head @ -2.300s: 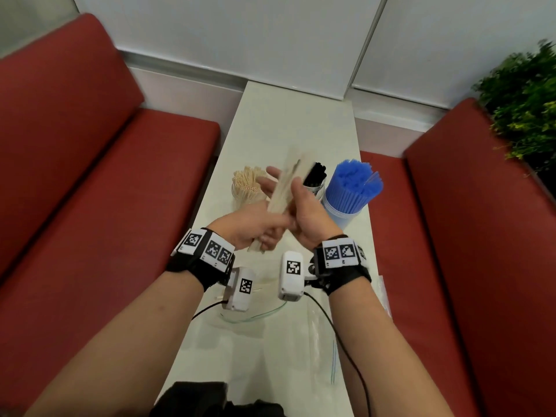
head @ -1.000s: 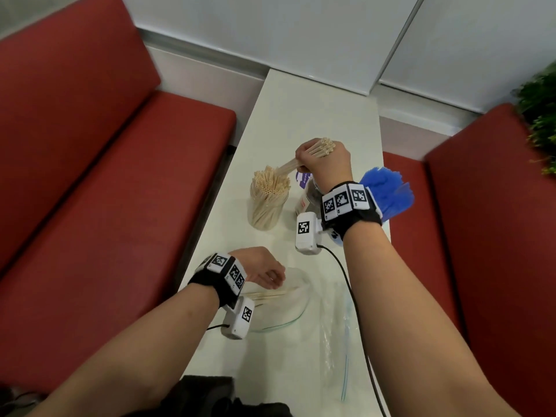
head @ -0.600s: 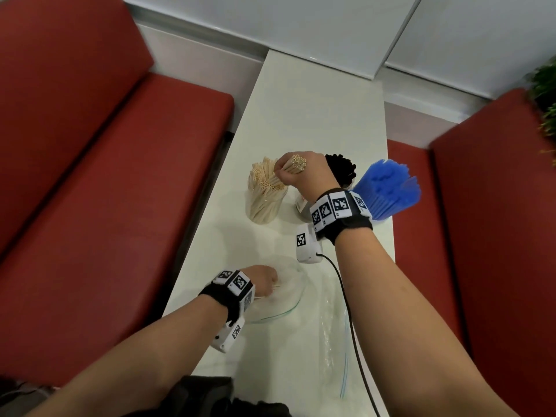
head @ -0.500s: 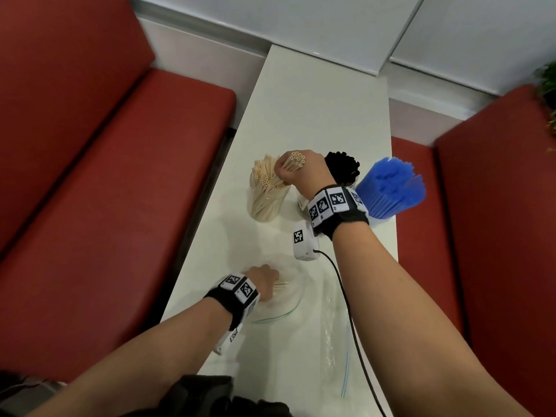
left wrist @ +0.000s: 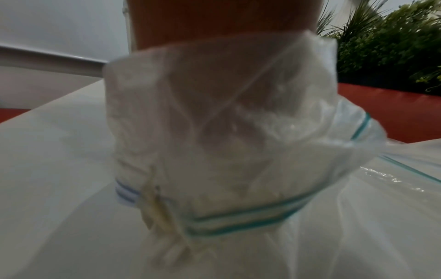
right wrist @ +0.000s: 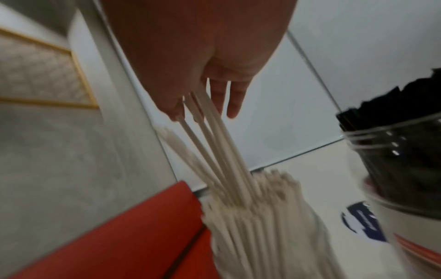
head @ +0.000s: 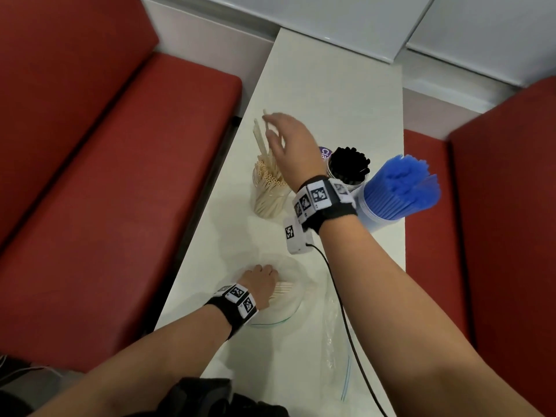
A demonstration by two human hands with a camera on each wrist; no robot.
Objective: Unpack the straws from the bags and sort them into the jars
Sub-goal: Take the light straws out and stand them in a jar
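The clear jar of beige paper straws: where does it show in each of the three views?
Head: clear jar of beige paper straws left of centre, under the right hand.
Left wrist: not in view; only a clear zip bag.
Right wrist: bottom centre, a few straws standing taller against the fingers.
Shared landmark: the jar of black straws, to its right.

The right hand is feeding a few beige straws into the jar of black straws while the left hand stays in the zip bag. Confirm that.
Wrong jar. The right hand is feeding the loose beige straws into the jar of beige straws; the jar of black straws stands beside it untouched, as the right wrist view shows. The left hand is indeed in the zip bag.
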